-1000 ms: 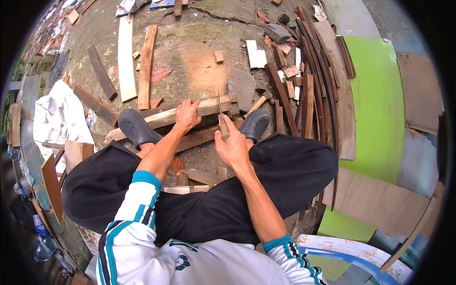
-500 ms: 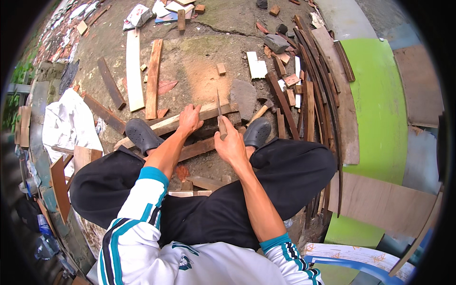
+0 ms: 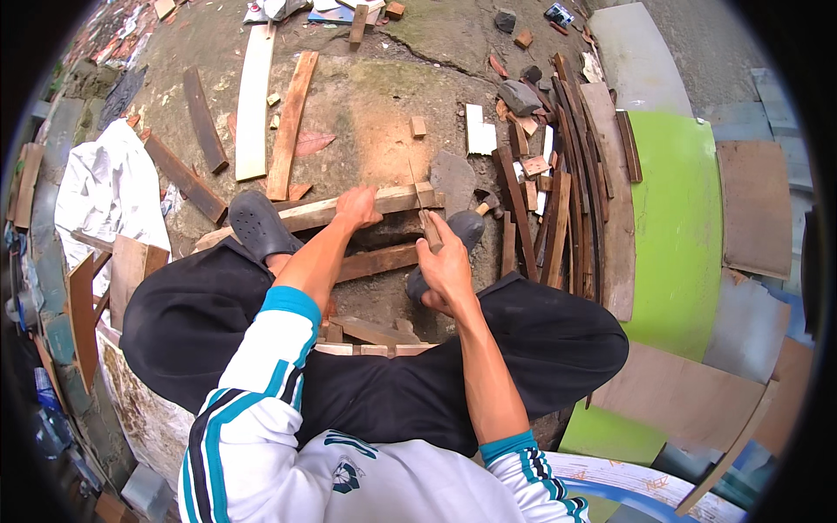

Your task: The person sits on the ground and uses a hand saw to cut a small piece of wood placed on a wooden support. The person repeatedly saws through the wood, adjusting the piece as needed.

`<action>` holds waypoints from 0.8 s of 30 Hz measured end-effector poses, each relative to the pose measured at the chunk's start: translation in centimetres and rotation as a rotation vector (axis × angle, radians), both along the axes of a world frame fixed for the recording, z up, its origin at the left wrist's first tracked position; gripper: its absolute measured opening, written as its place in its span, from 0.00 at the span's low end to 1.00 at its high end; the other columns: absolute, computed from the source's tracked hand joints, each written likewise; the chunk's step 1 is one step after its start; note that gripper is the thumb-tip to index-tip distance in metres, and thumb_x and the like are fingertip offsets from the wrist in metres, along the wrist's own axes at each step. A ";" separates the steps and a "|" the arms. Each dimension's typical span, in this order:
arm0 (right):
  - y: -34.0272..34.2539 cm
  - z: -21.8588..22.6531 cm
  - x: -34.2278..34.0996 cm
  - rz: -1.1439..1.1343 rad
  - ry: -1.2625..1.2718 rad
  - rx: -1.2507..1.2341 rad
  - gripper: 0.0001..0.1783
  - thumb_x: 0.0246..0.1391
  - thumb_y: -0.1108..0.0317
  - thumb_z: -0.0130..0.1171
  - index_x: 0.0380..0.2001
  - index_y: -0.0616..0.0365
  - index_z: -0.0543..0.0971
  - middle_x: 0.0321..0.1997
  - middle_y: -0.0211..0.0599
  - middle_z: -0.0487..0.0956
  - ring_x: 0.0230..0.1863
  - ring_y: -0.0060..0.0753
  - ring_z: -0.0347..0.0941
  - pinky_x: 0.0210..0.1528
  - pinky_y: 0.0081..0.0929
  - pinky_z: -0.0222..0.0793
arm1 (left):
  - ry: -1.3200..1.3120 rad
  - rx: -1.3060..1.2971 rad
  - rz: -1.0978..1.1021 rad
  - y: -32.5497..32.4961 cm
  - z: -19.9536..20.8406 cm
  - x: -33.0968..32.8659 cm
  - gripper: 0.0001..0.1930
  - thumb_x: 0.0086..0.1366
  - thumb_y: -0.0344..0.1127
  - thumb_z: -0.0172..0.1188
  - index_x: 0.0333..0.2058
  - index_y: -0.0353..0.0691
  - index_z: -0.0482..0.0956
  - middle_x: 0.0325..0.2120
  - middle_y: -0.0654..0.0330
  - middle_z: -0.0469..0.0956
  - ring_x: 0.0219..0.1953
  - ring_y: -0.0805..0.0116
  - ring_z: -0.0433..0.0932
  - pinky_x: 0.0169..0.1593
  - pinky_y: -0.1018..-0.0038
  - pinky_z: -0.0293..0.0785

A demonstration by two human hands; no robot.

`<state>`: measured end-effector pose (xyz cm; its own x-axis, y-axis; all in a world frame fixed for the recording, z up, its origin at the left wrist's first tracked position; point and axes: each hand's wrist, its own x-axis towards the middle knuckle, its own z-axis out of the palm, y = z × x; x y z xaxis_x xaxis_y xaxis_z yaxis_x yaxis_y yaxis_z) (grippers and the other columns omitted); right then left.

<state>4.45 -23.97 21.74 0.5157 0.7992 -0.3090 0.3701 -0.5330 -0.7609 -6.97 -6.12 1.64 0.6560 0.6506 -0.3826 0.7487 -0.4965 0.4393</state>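
Observation:
My right hand (image 3: 446,266) is closed round the wooden handle of a handsaw (image 3: 430,231). Its thin blade, seen almost edge-on, points away from me and crosses a long wooden batten (image 3: 314,214) near the right end. My left hand (image 3: 357,207) is closed over that batten, left of the blade, and presses on it. The batten lies slantwise in front of my feet. A second, darker wood piece (image 3: 377,261) lies under it on the near side. Pale sawdust (image 3: 397,152) covers the ground beyond the blade, with a small wood block (image 3: 418,127) at its edge.
A hammer (image 3: 482,209) lies beside my right clog (image 3: 466,228); my left clog (image 3: 259,224) is by the batten. Long dark strips (image 3: 571,174) and offcuts are piled right, next to a green panel (image 3: 680,235). Planks (image 3: 292,126) and a white sack (image 3: 113,192) lie left.
The right hand and saw have drawn back toward me and slightly right. My right foot has shifted and turned, its clog now nearer the hammer. The left hand still grips the batten.

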 end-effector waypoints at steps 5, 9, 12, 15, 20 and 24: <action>-0.2 -0.4 -0.4 -0.012 0.003 0.007 0.31 0.60 0.67 0.58 0.66 0.61 0.71 0.57 0.64 0.80 0.60 0.61 0.77 0.62 0.43 0.72 | 0.003 -0.011 -0.007 0.4 0.3 0.0 0.28 0.47 0.45 0.76 0.45 0.37 0.81 0.46 0.45 0.82 0.53 0.44 0.80 0.57 0.55 0.76; -0.5 -0.7 -0.2 -0.034 0.067 -0.017 0.31 0.60 0.67 0.58 0.67 0.62 0.70 0.57 0.64 0.80 0.60 0.61 0.77 0.62 0.42 0.71 | 0.014 -0.009 0.000 0.4 0.8 0.0 0.27 0.47 0.46 0.76 0.43 0.38 0.82 0.45 0.47 0.83 0.52 0.45 0.80 0.57 0.56 0.77; -0.6 -1.6 0.0 -0.055 0.117 -0.020 0.31 0.60 0.67 0.58 0.66 0.64 0.70 0.56 0.65 0.80 0.59 0.61 0.77 0.62 0.43 0.71 | 0.030 0.002 -0.007 0.4 0.9 0.0 0.26 0.47 0.46 0.76 0.42 0.38 0.82 0.45 0.48 0.83 0.52 0.46 0.81 0.56 0.56 0.77; -0.1 -1.1 -0.2 -0.028 0.047 0.001 0.31 0.60 0.68 0.57 0.66 0.66 0.70 0.55 0.66 0.80 0.59 0.63 0.78 0.61 0.43 0.72 | 0.024 0.011 -0.012 0.4 0.8 0.1 0.26 0.47 0.46 0.76 0.42 0.37 0.82 0.44 0.47 0.83 0.51 0.45 0.81 0.56 0.56 0.77; 1.2 1.6 -1.1 -0.045 0.016 -0.081 0.31 0.60 0.66 0.59 0.66 0.63 0.72 0.57 0.63 0.80 0.61 0.60 0.77 0.62 0.41 0.71 | -0.018 0.005 -0.035 0.6 -0.2 0.0 0.24 0.47 0.43 0.73 0.41 0.37 0.80 0.44 0.45 0.83 0.50 0.42 0.81 0.55 0.54 0.77; -1.2 5.7 -2.6 -0.061 0.056 -0.104 0.31 0.60 0.68 0.59 0.66 0.63 0.71 0.58 0.63 0.80 0.62 0.61 0.76 0.65 0.41 0.69 | -0.045 0.030 -0.028 0.5 -0.4 -0.4 0.24 0.46 0.41 0.71 0.42 0.36 0.80 0.44 0.44 0.83 0.51 0.42 0.80 0.56 0.54 0.77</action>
